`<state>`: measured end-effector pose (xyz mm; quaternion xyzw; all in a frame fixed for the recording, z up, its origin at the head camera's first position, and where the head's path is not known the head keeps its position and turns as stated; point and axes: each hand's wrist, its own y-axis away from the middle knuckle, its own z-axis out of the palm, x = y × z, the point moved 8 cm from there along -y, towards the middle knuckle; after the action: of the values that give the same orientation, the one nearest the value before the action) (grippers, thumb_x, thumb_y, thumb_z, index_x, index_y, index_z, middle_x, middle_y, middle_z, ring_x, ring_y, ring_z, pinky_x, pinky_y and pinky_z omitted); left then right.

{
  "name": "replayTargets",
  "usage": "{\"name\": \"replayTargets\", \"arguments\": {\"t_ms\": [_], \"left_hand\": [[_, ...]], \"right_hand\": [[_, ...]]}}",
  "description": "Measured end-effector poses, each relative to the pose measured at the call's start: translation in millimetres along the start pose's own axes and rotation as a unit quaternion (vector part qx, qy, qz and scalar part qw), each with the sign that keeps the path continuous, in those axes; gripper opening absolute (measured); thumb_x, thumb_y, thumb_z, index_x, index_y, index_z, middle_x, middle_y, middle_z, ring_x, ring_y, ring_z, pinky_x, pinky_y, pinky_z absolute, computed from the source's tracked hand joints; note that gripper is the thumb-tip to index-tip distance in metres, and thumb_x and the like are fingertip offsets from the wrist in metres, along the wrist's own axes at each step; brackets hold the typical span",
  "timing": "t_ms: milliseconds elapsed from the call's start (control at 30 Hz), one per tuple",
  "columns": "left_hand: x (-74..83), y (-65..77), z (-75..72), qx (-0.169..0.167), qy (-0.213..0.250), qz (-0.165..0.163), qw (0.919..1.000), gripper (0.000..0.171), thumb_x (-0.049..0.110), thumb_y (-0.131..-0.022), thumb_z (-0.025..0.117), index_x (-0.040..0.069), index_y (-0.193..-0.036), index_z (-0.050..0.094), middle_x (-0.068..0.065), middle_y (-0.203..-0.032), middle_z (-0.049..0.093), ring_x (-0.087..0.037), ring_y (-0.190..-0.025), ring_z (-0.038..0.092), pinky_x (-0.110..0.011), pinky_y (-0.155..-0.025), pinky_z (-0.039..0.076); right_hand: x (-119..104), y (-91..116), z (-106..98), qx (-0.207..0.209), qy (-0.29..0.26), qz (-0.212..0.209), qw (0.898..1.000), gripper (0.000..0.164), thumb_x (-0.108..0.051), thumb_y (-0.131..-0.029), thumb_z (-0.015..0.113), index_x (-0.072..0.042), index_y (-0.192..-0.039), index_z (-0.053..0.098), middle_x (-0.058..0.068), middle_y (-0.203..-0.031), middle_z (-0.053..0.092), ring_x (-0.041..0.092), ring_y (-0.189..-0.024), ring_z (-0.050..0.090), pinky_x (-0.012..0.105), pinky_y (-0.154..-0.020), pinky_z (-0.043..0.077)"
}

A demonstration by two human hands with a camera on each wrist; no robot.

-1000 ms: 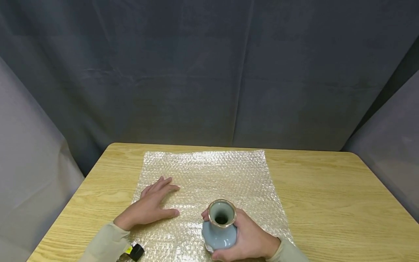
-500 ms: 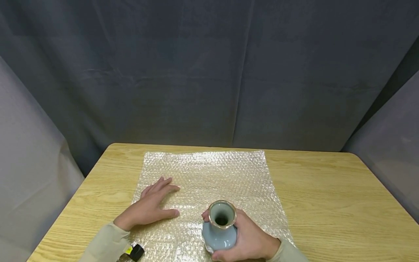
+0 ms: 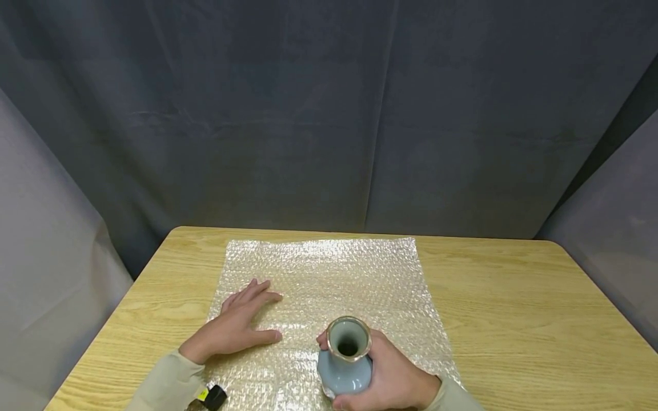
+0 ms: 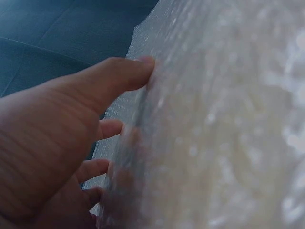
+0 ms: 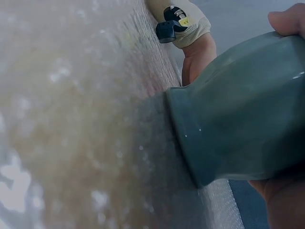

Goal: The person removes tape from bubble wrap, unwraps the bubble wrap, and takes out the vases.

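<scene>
A blue-grey glazed vase (image 3: 345, 374) with a flared, brown-edged mouth stands upright at the front of a sheet of bubble wrap (image 3: 329, 265). My right hand (image 3: 393, 371) grips it from the right, thumb on the near side and fingers round the back. In the right wrist view the foot of the vase (image 5: 238, 114) meets the bubble wrap (image 5: 86, 119). My left hand (image 3: 233, 325) rests on the left part of the sheet with its fingers spread. The left wrist view shows the thumb and fingertips of that hand (image 4: 62, 129) touching the bubble wrap (image 4: 214, 119).
The bubble wrap lies flat on a wooden table (image 3: 519, 308). Bare wood shows left and right of it. A dark grey curtain (image 3: 308, 114) hangs behind the far edge, with light cloth (image 3: 46, 257) at both sides. A small black camera (image 3: 213, 397) sits at the left wrist.
</scene>
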<state>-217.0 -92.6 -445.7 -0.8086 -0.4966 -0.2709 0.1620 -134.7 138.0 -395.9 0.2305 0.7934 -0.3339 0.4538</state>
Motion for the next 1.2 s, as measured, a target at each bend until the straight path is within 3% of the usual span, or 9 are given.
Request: {"name": "replayTargets", "arguments": {"t_ms": [200, 1200], "left_hand": [[-0.6, 0.4, 0.7, 0.002, -0.001, 0.001, 1.0, 0.071, 0.058, -0.086, 0.076, 0.024, -0.145, 0.057, -0.015, -0.171, 0.03, -0.045, -0.161, 0.014, -0.076, -0.122, 0.011], [0.0, 0.6, 0.6, -0.003, 0.007, 0.0, 1.0, 0.07, 0.057, -0.086, 0.077, 0.024, -0.145, 0.056, -0.015, -0.17, 0.03, -0.044, -0.162, 0.013, -0.074, -0.122, 0.012]], "right_hand": [[-4.2, 0.9, 0.1, 0.008, 0.035, -0.027, 0.999, 0.065, -0.019, -0.077, 0.091, -0.017, -0.134, 0.059, 0.01, -0.13, 0.068, 0.011, -0.118, 0.065, 0.029, -0.098, 0.056], [-3.8, 1.2, -2.0, 0.023, 0.051, -0.02, 0.998, 0.068, -0.02, -0.077, 0.09, -0.018, -0.137, 0.058, 0.01, -0.131, 0.069, 0.01, -0.119, 0.066, 0.029, -0.097, 0.058]]}}
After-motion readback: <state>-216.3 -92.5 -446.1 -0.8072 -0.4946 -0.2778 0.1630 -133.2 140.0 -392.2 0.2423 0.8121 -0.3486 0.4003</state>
